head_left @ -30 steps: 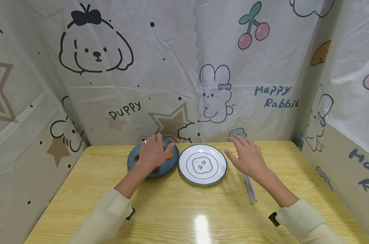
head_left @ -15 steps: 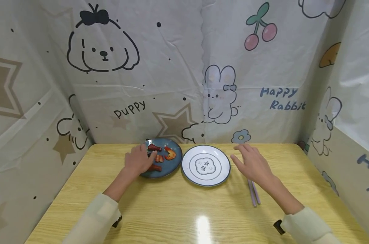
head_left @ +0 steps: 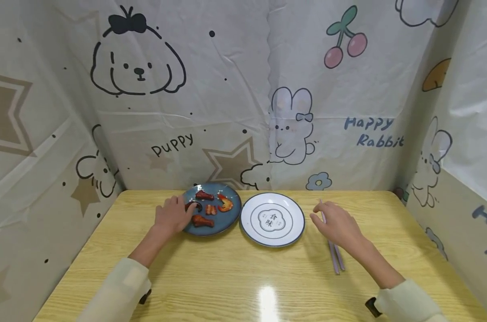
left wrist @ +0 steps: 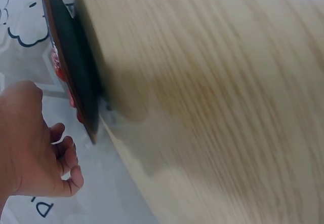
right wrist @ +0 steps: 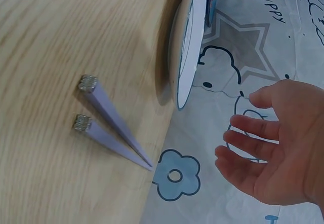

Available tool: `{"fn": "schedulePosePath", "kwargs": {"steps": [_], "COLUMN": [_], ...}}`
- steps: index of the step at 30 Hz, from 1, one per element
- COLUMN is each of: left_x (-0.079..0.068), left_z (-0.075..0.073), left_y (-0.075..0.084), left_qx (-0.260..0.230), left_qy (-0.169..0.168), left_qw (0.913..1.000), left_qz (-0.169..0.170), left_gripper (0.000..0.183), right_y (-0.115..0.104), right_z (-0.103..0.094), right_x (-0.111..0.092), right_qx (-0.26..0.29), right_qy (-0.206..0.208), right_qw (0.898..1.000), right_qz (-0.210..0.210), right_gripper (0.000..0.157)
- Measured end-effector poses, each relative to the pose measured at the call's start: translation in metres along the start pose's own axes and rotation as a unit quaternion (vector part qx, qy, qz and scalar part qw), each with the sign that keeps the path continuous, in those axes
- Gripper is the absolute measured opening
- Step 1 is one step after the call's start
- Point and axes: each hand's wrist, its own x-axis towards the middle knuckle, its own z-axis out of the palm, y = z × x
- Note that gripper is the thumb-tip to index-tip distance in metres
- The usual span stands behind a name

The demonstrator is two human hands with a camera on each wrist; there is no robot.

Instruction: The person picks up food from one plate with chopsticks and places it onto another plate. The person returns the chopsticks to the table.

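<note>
My left hand (head_left: 171,218) is over the left edge of a dark blue plate (head_left: 223,226), its fingers loosely bent with nothing in them; in the left wrist view the hand (left wrist: 43,143) is apart from the plate's rim (left wrist: 83,82). On that plate lie two drumsticks (head_left: 203,221), a shrimp (head_left: 225,204), a small striped meat-like piece (head_left: 211,209) and a dark curved piece (head_left: 197,206), partly behind my thumb. Relaxed and holding nothing, my right hand (head_left: 340,226) hovers above a pair of purple chopsticks (head_left: 334,258). Their middle is hidden under it in the head view.
A white plate (head_left: 251,223) with a blue rim and printed characters stands right beside the blue plate, between the hands. Wood-grain table (head_left: 227,277) extends in front. Printed sheets (head_left: 227,89) enclose the back and both sides.
My left hand has moved left from above the blue plate to its left edge, uncovering the food. My right hand has shifted slightly lower, still above the chopsticks. The camera view has shifted a little.
</note>
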Motion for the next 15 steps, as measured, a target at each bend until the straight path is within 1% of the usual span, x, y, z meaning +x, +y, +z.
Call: {"fn": "schedulePosePath", "kwargs": {"steps": [5,10,15], "left_x": [-0.001,-0.001,-0.002], "left_z": [0.001,0.004,0.006], "left_y": [-0.007,-0.017,-0.023], "left_qx": [0.009,0.014,0.017], "left_qy": [0.003,0.007,-0.005], "left_qw": [0.9999,0.9998,0.9996], "left_qz": [0.011,0.015,0.023], "left_gripper": [0.063,0.06,0.062], "right_y": [0.004,0.007,0.01], "right_z": [0.003,0.006,0.008], "right_x": [-0.004,-0.008,-0.011], "right_qx": [0.0,0.003,0.004], "right_qy": [-0.022,-0.047,-0.059], "right_qw": [1.0,0.999,0.998], "right_qz": [0.011,0.013,0.017], "right_gripper": [0.02,0.025,0.023]}}
